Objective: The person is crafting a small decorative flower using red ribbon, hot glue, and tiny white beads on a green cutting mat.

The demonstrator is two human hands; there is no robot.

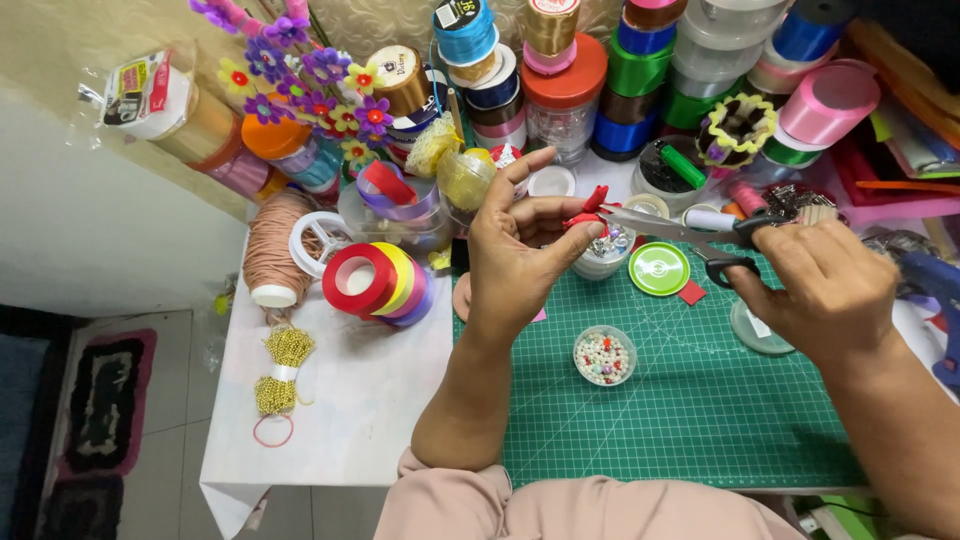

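Note:
My left hand (520, 250) is raised over the green cutting mat (680, 410) and pinches a small red ribbon piece (590, 208) between thumb and fingers. My right hand (830, 290) grips black-handled scissors (690, 235), whose silver blades point left and meet the red piece. A small red scrap (691, 292) lies on the mat below the scissors. A round clear tub of mixed beads (604, 357) sits on the mat beneath my hands.
Ribbon rolls (385, 280) in red, yellow and purple lie to the left, beside a spool of tan cord (272, 250) and gold bead chain (280, 370). Stacked ribbon spools (640, 70), jars and paper flowers (320, 90) crowd the back. A green lid (658, 268) and blue glue gun (935, 290) lie nearby.

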